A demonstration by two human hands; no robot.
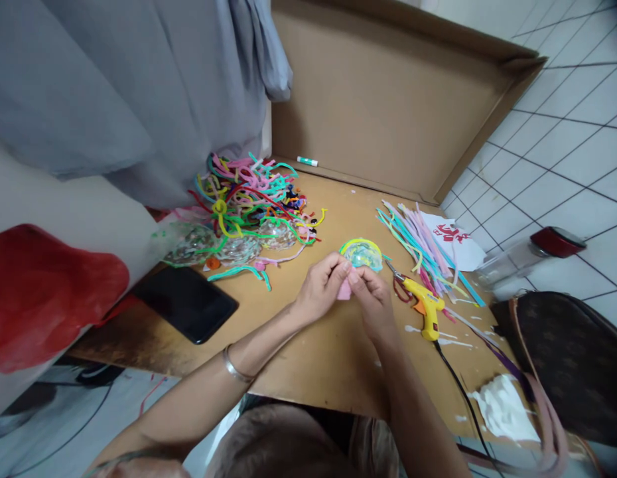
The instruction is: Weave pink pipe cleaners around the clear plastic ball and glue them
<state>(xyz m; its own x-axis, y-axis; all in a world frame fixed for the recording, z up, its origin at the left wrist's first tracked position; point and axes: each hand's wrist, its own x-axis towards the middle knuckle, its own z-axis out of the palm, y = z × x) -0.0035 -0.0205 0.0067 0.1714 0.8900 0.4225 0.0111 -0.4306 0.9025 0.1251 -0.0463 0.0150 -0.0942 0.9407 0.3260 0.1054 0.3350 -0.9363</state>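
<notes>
My left hand [318, 284] and my right hand [373, 299] meet over the table, fingertips pinched together on a small pink piece [344, 291]. Its kind is hard to make out, as the fingers cover most of it. Just beyond them lies a clear round dome [363, 257] with a yellow-green pipe cleaner along its far edge. To the right of my right hand are a yellow hot glue gun [424, 302] and scissors [401, 285], partly overlapped by the gun.
At the left is a heap of colourful pipe cleaners [249, 182] by clear domes [236, 251] and a black phone [189, 302]. More pipe cleaners [428, 242], a bottle [532, 255], a brown bag [572, 358] and crumpled tissue [505, 405] lie right. Cardboard [388, 99] stands behind.
</notes>
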